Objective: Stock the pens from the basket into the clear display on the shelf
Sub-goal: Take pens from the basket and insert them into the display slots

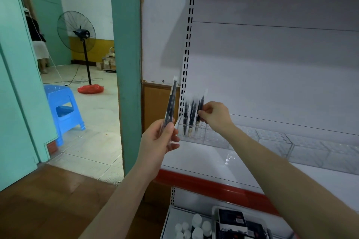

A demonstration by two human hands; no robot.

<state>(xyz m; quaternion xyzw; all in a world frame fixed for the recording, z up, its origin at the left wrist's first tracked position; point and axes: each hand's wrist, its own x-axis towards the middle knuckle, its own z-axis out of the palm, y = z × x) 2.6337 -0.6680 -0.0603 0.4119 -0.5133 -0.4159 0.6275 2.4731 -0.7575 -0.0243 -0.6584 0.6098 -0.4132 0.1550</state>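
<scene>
Two bare hands are seen raised before a white shelf edged with a red strip, its grey back panel bare and its slotted upright standing at the left end; beyond a teal door frame a tiled floor is shown, with a blue plastic stool, a black pedestal fan and a red bag at its foot; a wooden surface fills the lower left.

Open shelf is left to the right of the clear display, which sits at the shelf's left end, close to the upright; the display's clear compartments run on rightward along the shelf; below, a lower shelf holds white bottles and dark packets.

A bundle of wrapped black pens is gripped upright in the left hand, fingers curled round its lower end, just left of the display; a single pen is pinched near its middle between thumb and fingertips of the right hand, held above the display's left compartment beside three or so pens in the display already standing there, tips down; whether the held pen touches them cannot be told.
</scene>
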